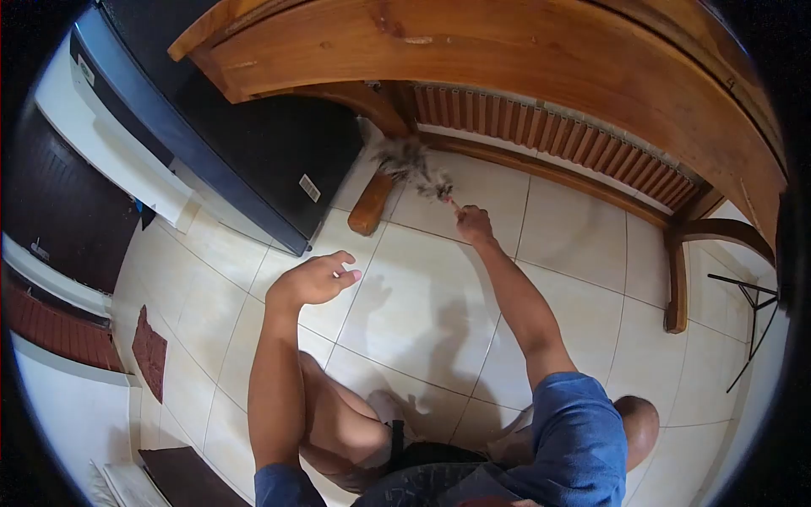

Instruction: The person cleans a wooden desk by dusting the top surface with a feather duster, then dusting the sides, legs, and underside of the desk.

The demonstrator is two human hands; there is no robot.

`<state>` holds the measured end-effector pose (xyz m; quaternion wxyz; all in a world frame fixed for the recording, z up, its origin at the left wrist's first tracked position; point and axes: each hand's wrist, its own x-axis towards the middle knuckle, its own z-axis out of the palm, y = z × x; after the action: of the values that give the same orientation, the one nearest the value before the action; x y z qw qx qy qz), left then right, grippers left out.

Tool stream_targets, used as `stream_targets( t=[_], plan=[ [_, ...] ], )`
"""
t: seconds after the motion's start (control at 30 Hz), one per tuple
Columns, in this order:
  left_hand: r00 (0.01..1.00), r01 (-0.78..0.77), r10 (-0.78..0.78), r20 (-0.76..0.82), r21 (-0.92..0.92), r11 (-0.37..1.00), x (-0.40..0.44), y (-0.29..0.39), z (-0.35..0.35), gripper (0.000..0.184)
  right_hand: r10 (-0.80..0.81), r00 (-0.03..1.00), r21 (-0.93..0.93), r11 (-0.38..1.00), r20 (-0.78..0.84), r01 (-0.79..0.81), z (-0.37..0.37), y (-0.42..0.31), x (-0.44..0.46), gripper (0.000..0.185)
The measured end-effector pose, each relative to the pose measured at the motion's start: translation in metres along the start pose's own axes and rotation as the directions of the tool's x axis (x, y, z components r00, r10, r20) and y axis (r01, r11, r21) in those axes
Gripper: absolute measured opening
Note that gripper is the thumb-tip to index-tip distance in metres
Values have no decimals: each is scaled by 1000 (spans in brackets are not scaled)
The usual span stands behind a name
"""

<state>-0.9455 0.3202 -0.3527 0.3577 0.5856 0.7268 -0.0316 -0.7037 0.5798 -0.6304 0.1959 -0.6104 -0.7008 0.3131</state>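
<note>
A grey feather duster (412,167) is in my right hand (474,224), which is closed round its handle. The feathers reach the wooden table's left leg and foot (369,205), under the tabletop; whether they press on the wood I cannot tell. My left hand (312,279) hangs over the tiles with nothing in it, its fingers loosely curled and apart. It is nearest to the lower corner of the dark fridge. Above both hands spans the edge of the wooden table (473,46).
The dark fridge (253,160) stands at the left. A slatted wooden panel (541,127) and a low rail run behind the table. At the right are the other table leg (676,279) and a thin black stand (752,300). Pale tiles (422,279) cover the floor.
</note>
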Motion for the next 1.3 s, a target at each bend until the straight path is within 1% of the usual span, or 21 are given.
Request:
stream_targets(
  t=[0.1, 0.2, 0.3, 0.4, 0.5, 0.6, 0.7, 0.8, 0.9, 1.0, 1.1, 1.23, 1.3],
  plan=[
    [1000, 3, -3, -7, 13, 1000, 0, 4, 3, 57, 45, 999, 10, 999, -16, -45, 2, 5, -8, 28],
    [999, 4, -2, -45, 45, 999, -4, 3, 2, 57, -37, 998, 101, 994, -51, 42, -7, 21, -14, 30],
    [999, -14, 16, -37, 36, 999, -4, 3, 3, 58, 194, 979, 106, 977, -66, -187, -12, 21, -11, 33],
    [1000, 0, 1, -20, 28, 1000, -5, 8, 1, 58, 145, 987, 109, 985, -68, -137, -6, 22, 5, 35],
    [1000, 2, -2, -20, 27, 1000, -3, 11, 1, 59, 136, 990, 125, 983, -20, -133, -10, 11, 0, 38],
    [1000, 6, -6, -17, 26, 1000, -5, 14, 4, 59, 14, 992, -15, 1000, -127, -16, -5, 24, -1, 33],
    [1000, 9, -8, -28, 33, 999, -7, 8, 3, 58, 19, 1000, 22, 1000, 0, -19, -51, 2, -38, 34],
    [1000, 5, -5, -18, 22, 1000, -8, 7, 2, 58, 32, 994, 10, 999, 106, -34, -63, 15, -18, 39],
    [1000, -3, 4, -21, 35, 999, -4, 9, 2, 58, 17, 999, -86, 996, 33, -14, -57, 13, 7, 38],
    [1000, -3, 4, -23, 31, 1000, -4, 10, 3, 58, -40, 990, -24, 999, -131, 38, -49, 5, 8, 32],
    [999, -9, 10, -32, 33, 999, -4, 8, 3, 58, -80, 992, -63, 995, -99, 74, -52, -3, -9, 33],
    [999, -8, 9, -48, 13, 1000, -3, -3, 0, 57, -163, 976, -117, 977, 142, 180, -65, -6, -52, 34],
    [997, -39, 38, -64, -12, 999, -2, -6, -2, 56, -179, 947, -161, 961, 266, 227, -87, -27, -92, 32]
  ],
)
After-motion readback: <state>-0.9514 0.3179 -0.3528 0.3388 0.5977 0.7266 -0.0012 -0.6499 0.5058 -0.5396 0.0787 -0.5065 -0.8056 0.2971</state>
